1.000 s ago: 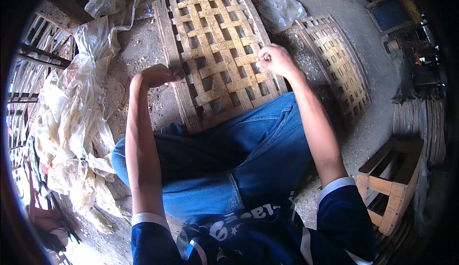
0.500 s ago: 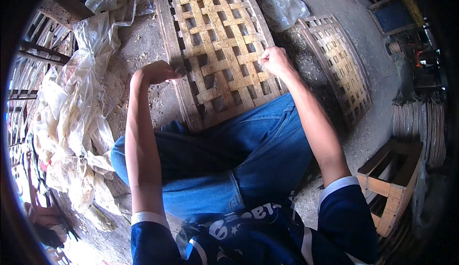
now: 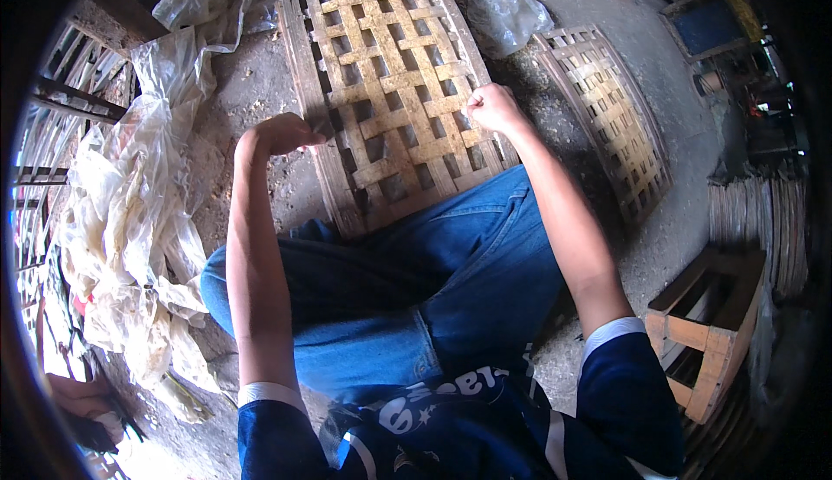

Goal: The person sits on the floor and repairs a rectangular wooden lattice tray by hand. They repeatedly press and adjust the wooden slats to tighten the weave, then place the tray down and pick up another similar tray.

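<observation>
In front of my crossed, jeans-clad legs lies a woven wooden lattice panel (image 3: 388, 81), its pale flat strips set in a darker frame, with its near end against my lap. My left hand (image 3: 286, 135) is closed at the panel's left edge, fingertips pressed to it. My right hand (image 3: 492, 107) is curled closed over the lattice near its right edge; what lies inside those fingers is hidden.
A second lattice panel (image 3: 617, 129) lies to the right. Crumpled clear plastic sheeting (image 3: 130, 220) covers the left side. A wooden crate (image 3: 706, 341) and stacked boards (image 3: 754, 229) stand at the right. Part of another person (image 3: 74, 393) shows at the lower left.
My right hand's fingers have drawn slightly tighter and shifted a little left. My left hand and both panels stay much the same.
</observation>
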The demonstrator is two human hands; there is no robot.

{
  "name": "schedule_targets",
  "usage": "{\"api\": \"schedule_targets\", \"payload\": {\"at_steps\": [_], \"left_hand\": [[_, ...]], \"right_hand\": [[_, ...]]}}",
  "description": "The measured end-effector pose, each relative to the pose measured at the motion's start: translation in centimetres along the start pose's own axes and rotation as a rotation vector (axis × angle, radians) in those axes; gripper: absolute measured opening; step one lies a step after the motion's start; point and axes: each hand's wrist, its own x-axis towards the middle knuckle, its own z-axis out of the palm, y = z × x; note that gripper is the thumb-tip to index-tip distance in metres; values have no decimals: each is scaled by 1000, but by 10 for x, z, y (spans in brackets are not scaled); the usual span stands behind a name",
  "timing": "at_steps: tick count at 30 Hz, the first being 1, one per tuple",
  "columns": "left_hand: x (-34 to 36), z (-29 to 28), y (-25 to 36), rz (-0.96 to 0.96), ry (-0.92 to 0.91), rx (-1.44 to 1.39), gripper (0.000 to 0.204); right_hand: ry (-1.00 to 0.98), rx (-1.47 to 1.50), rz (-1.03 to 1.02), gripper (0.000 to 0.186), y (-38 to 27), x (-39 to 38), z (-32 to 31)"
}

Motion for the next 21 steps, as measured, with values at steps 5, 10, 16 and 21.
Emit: {"api": "schedule_targets", "payload": {"at_steps": [5,10,16,21], "left_hand": [[-1,-1,-1,48,-19,24,52],[-1,-4,4,51,-32,78,49],[4,-1,-2,33,-31,64,47],[-3,-5,6,37,-43,66,49]], "right_hand": [[6,59,32,9,0,-3,-9],[-10,439,190,13,13,2,-31],[-40,96,-58,19,-14,-18,-20],[10,92,-96,17,-2,-11,-10]]}}
